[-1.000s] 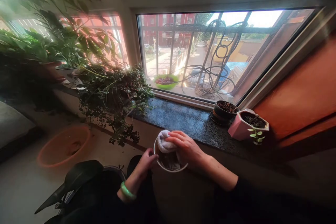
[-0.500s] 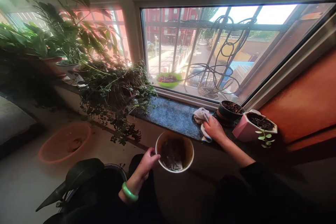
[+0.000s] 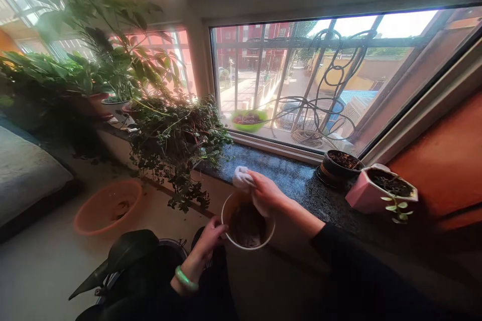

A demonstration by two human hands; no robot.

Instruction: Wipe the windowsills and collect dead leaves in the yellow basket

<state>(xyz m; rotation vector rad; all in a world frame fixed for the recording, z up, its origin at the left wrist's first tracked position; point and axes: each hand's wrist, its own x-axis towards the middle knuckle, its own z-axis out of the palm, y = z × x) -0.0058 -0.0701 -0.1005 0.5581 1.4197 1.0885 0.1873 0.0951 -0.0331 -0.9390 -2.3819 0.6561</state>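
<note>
My left hand [image 3: 211,239], with a green bangle on its wrist, grips the left rim of a round tub [image 3: 270,233]. Dark matter lies at the bottom of the tub, too dim to identify. My right hand [image 3: 268,191] is closed around a bunched whitish cloth [image 3: 243,178], above the tub's far rim and by the front edge of the stone windowsill [image 3: 288,166]. Part of the cloth is hidden by the fingers.
On the sill's right stand a black pot [image 3: 341,163] of soil and a pink pot [image 3: 365,191] with a small plant. A trailing plant [image 3: 176,133] hangs over the sill at left. An orange basin [image 3: 107,208] and a large-leaved potted plant [image 3: 131,256] are at lower left.
My right hand has moved left along the sill with the cloth, from beside the black pot to over the tub. My left hand stays on the rim. The view has shifted slightly.
</note>
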